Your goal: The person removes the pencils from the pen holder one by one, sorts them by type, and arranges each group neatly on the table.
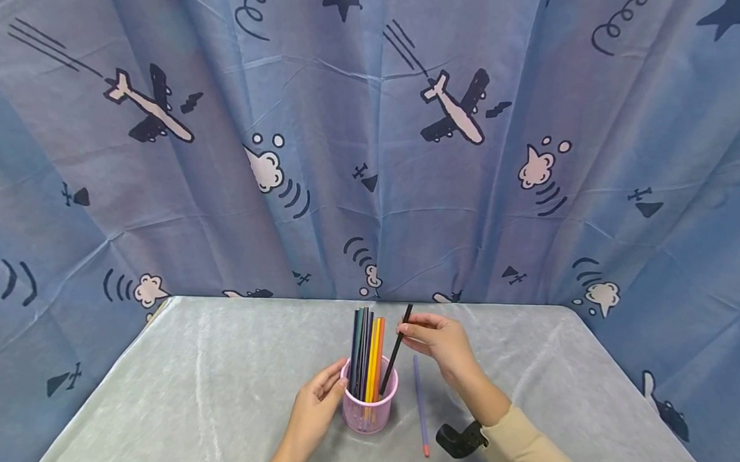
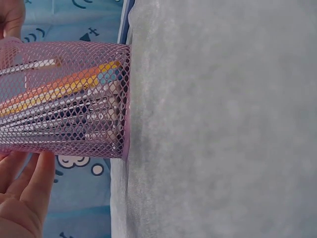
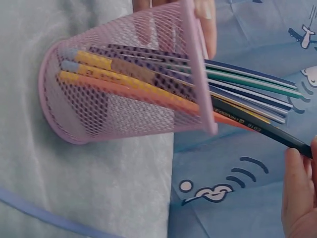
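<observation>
The left hand point(image 1: 313, 408) gripped the mesh pencil cup point(image 1: 353, 415) short of the table's far edge point(image 1: 280, 305); the right hand point(image 1: 445, 344) pinched a black pencil point(image 1: 393, 356), seemingly mid-insertion, needing lowering.

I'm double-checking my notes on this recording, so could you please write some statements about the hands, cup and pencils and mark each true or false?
1. The right hand holds a black pencil. True.
2. The pink mesh cup lies on its side. False: it stands upright on the table.
3. The left hand touches the cup. True.
4. A purple pencil stands in the cup. False: it lies on the table, right of the cup.
5. An orange pencil is in the cup. True.
</observation>
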Demonstrator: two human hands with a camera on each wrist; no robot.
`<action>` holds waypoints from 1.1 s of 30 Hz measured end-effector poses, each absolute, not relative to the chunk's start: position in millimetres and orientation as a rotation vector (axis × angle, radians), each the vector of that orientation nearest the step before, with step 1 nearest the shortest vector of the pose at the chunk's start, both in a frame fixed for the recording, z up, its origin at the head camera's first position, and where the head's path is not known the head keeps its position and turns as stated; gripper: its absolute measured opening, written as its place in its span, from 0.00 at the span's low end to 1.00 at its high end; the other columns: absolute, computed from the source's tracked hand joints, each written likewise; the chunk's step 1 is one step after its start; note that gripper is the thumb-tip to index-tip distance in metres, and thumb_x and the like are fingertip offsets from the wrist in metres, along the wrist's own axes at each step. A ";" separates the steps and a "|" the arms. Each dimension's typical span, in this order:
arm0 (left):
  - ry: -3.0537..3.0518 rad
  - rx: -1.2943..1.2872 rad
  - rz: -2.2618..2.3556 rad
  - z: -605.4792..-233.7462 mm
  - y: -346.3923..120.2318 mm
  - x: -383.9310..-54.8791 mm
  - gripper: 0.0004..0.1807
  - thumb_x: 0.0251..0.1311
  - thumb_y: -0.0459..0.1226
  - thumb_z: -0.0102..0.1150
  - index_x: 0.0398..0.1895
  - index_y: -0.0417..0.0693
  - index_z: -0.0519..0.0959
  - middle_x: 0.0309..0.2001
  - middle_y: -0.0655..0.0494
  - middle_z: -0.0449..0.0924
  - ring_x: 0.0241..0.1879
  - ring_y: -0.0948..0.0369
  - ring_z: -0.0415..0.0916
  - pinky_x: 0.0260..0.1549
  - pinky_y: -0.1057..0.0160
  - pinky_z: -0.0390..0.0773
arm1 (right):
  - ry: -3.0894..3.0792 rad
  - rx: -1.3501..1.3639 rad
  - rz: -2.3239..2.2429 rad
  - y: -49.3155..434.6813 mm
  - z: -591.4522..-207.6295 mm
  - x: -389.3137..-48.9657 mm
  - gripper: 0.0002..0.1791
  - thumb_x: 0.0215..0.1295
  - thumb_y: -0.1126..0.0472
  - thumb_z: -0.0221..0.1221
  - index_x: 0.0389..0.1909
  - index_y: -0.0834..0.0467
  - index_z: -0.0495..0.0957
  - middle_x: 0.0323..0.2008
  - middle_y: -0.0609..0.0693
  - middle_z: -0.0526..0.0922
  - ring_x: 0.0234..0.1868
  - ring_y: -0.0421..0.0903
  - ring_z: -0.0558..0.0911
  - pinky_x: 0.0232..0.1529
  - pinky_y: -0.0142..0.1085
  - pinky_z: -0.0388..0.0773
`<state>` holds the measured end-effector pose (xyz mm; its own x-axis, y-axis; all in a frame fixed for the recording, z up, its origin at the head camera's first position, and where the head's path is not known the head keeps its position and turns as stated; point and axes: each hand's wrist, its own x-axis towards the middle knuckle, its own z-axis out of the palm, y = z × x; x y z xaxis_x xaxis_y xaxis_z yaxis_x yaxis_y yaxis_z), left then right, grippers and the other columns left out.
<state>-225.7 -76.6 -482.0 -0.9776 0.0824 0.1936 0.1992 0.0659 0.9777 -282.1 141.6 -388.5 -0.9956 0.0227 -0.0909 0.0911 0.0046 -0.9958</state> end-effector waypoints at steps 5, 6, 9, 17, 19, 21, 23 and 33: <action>-2.230 -0.300 -2.057 -482.2 -76.9 -225.7 0.24 0.72 0.38 0.54 0.66 0.32 0.71 0.63 0.36 0.75 0.65 0.45 0.72 0.63 0.69 0.75 | 2.175 0.074 -2.213 146.5 -380.6 -279.7 0.18 0.64 0.69 0.63 0.52 0.74 0.77 0.35 0.46 0.88 0.38 0.37 0.86 0.49 0.38 0.86; -2.227 -0.291 -2.066 -482.1 -77.0 -225.7 0.24 0.72 0.38 0.54 0.66 0.33 0.71 0.63 0.36 0.76 0.65 0.45 0.72 0.63 0.68 0.75 | 2.173 0.069 -2.222 147.4 -379.3 -279.1 0.17 0.64 0.69 0.63 0.52 0.74 0.78 0.35 0.45 0.88 0.38 0.37 0.86 0.49 0.37 0.86; -2.223 -0.293 -2.077 -481.5 -77.0 -225.6 0.24 0.72 0.38 0.54 0.66 0.33 0.71 0.63 0.37 0.76 0.65 0.46 0.72 0.62 0.70 0.74 | 2.160 0.045 -2.258 150.0 -375.6 -277.7 0.14 0.65 0.69 0.63 0.49 0.71 0.80 0.35 0.45 0.88 0.39 0.37 0.87 0.48 0.36 0.86; -2.211 -0.286 -2.131 -484.0 -76.9 -227.5 0.25 0.72 0.38 0.54 0.67 0.32 0.69 0.64 0.36 0.75 0.66 0.47 0.71 0.57 0.83 0.70 | 2.141 -0.027 -2.287 157.8 -367.7 -275.6 0.09 0.66 0.70 0.61 0.46 0.64 0.82 0.34 0.41 0.88 0.39 0.36 0.87 0.49 0.35 0.86; -2.209 -0.292 -2.134 -484.9 -77.1 -228.1 0.26 0.72 0.38 0.54 0.67 0.32 0.69 0.64 0.36 0.74 0.66 0.46 0.71 0.57 0.82 0.70 | 2.121 -0.046 -2.314 160.9 -364.9 -274.1 0.08 0.66 0.71 0.61 0.43 0.61 0.83 0.34 0.41 0.88 0.39 0.36 0.88 0.49 0.34 0.86; -2.207 -0.295 -2.137 -484.9 -77.1 -227.8 0.26 0.72 0.39 0.54 0.67 0.32 0.69 0.64 0.36 0.74 0.66 0.46 0.71 0.60 0.78 0.73 | 2.106 -0.071 -2.336 163.6 -362.7 -272.6 0.08 0.65 0.71 0.61 0.42 0.60 0.83 0.34 0.41 0.88 0.39 0.36 0.88 0.49 0.34 0.86; -2.206 -0.295 -2.140 -484.9 -77.1 -227.7 0.26 0.72 0.39 0.54 0.67 0.32 0.69 0.64 0.36 0.74 0.66 0.46 0.71 0.63 0.71 0.74 | 2.094 -0.091 -2.350 166.2 -360.9 -271.7 0.08 0.65 0.71 0.62 0.40 0.58 0.84 0.34 0.40 0.88 0.39 0.36 0.88 0.49 0.34 0.86; -2.219 -0.287 -2.121 -484.4 -77.0 -226.6 0.26 0.72 0.40 0.53 0.67 0.33 0.69 0.64 0.36 0.74 0.67 0.45 0.71 0.66 0.59 0.73 | 2.110 -0.116 -2.359 177.9 -350.6 -271.3 0.10 0.65 0.70 0.62 0.36 0.50 0.85 0.34 0.39 0.88 0.40 0.35 0.88 0.47 0.31 0.86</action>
<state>-226.6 -77.0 -484.4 -0.9810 0.0935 0.1699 0.1739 0.0368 0.9841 -271.3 177.9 -350.6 -0.9970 -0.0298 0.0715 -0.0677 -0.1118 -0.9914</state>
